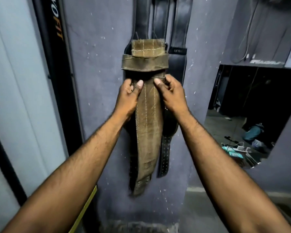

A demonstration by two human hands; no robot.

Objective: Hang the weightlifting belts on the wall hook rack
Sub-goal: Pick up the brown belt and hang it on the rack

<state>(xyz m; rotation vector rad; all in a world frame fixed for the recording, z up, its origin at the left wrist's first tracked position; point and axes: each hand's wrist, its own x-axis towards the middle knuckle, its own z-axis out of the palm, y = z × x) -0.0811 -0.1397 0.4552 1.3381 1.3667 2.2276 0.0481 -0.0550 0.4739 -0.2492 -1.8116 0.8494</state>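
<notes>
A worn brown stitched weightlifting belt (149, 125) hangs down in front of the grey wall, its upper end passing through a brown loop band (144, 62). My left hand (128, 96) grips the belt's left edge just below the loop, thumb on the front. My right hand (170, 93) grips its right edge at the same height. Behind it, black leather belts (178, 34) hang from the top of the frame, and one perforated black strap end (165, 155) shows at the lower right. The hook rack itself is out of view above.
A black upright post with orange lettering (57, 31) stands to the left beside pale panels. A wall mirror (252, 115) at the right reflects a dark room with bags and clutter on the floor. Cables (247, 39) hang on the wall above the mirror.
</notes>
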